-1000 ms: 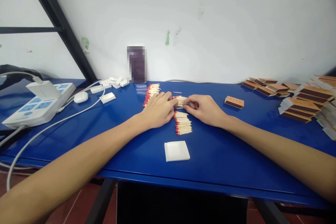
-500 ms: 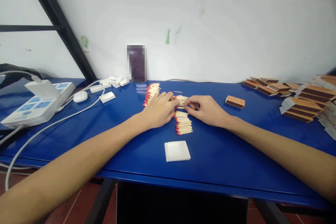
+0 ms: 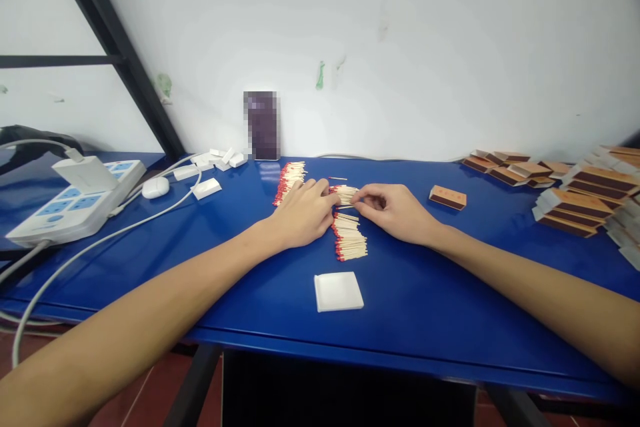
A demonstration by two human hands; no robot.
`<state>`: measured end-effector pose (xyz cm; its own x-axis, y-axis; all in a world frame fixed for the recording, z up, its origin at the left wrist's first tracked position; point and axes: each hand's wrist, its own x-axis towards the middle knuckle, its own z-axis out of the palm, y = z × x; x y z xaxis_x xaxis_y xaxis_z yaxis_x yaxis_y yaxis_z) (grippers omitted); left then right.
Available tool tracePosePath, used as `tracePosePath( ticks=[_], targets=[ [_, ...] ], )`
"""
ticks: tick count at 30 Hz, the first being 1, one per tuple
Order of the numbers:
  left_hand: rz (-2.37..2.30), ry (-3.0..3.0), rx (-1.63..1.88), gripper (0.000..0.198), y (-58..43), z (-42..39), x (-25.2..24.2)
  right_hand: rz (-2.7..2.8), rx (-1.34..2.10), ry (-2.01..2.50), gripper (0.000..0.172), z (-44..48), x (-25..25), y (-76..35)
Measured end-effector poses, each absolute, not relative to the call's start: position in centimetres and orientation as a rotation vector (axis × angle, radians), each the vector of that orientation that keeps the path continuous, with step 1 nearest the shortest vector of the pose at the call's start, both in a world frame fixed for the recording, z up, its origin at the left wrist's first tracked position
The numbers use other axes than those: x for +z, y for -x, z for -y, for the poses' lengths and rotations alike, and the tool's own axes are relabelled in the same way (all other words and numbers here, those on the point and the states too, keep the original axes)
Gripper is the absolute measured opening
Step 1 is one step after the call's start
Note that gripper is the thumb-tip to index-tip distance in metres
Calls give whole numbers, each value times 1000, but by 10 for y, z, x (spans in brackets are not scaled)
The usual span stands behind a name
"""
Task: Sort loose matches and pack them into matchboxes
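Wooden matches with red heads lie in three groups on the blue table. My left hand (image 3: 307,213) is closed, its fingers bent at the red heads of the far middle matches (image 3: 345,194). At the bare ends of those same matches is my right hand (image 3: 393,211), thumb and index finger pinched together. Just nearer lies another row of matches (image 3: 351,240), partly beside my left hand. A third bunch of matches (image 3: 291,180) sits behind my left hand, which covers part of it. Closest to me rests a flat white square tray (image 3: 339,291).
A single matchbox sleeve (image 3: 447,197) lies right of my right hand. Stacked matchbox sleeves (image 3: 575,210) fill the far right. On the left are white inner trays (image 3: 206,187), an earbud case (image 3: 155,187), cables and a power strip (image 3: 75,207). A phone-like dark panel (image 3: 263,125) leans on the wall.
Both hands stay nearly in place at the middle matches, with slight finger movement. The lone match between the two middle groups no longer stands apart clearly. The view has shifted a little.
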<state>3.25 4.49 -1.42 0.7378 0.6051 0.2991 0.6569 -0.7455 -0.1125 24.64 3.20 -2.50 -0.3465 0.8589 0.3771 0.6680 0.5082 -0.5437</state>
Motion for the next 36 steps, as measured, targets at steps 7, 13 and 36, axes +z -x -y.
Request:
tracePosePath(
  ticks=[7,13,36],
  targets=[
    [1038,2746,-344,30,-33,-44,-13,2168,210,1258,19,-36,-26,-245],
    [1018,2784,-374,29,-32,-46,-16,2189,235,1260,21,-37,-26,-245],
    [1012,2756,-386,21,-32,-46,-15,2223,231,1294,20,-37,-26,-245]
  ],
)
